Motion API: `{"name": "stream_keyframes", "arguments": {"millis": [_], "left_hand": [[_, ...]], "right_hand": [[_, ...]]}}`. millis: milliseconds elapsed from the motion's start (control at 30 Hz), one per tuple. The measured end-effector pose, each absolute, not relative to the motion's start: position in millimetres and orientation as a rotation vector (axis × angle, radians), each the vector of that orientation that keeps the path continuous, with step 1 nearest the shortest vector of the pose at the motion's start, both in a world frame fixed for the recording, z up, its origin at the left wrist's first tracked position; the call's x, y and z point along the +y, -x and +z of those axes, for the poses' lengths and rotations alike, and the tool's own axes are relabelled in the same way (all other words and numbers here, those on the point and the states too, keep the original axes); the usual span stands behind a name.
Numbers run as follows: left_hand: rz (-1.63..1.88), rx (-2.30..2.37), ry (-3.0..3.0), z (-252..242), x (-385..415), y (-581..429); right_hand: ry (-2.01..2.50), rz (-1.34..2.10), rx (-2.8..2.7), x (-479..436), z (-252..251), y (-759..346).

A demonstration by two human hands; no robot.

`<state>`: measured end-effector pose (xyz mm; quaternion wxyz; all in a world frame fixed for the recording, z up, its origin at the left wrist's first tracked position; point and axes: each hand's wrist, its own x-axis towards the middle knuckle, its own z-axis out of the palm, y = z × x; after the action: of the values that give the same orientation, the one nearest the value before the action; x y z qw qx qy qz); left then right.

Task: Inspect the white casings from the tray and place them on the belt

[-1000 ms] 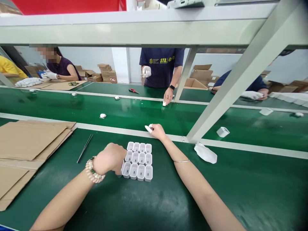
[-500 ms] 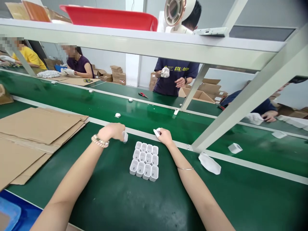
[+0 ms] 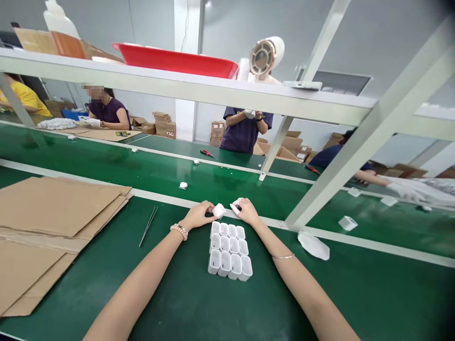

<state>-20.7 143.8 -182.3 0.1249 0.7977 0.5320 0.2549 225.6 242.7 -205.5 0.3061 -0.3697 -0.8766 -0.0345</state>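
My left hand [image 3: 198, 215] is closed, with thumb and fingers pinching a small white plastic cup [image 3: 219, 211] just behind the grid of cups. Close by on the right, my right hand [image 3: 247, 210] is curled shut. White material shows at its fingertips with something dark beside it; what it holds is not clear. Between my forearms, similar white open-topped cups [image 3: 230, 251] stand upright in tight rows, with small dark slots visible inside some. A pair of tweezers [image 3: 148, 226] lies on the green table left of my left hand.
Flattened cardboard sheets [image 3: 53, 208] lie on the left. A white cloth-like piece [image 3: 314, 245] rests right of my forearm. Small white parts [image 3: 183, 185] sit on the green belt [image 3: 152, 170]. A shelf frame [image 3: 330, 166] slants down at right. Co-workers sit or stand across the belt.
My left hand has moved right with the white cup, close to my right hand. The tweezers now show on the table at left. The camera view has shifted.
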Motion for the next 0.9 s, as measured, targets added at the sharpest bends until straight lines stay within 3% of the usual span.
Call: {"name": "stream_keyframes", "arguments": {"millis": [900], "left_hand": [[0.953,1.125,-2.342,-196.9,154.8,10.2]], "right_hand": [[1.075,0.337,-2.265,221.2,-208.8,-189.9]]}}
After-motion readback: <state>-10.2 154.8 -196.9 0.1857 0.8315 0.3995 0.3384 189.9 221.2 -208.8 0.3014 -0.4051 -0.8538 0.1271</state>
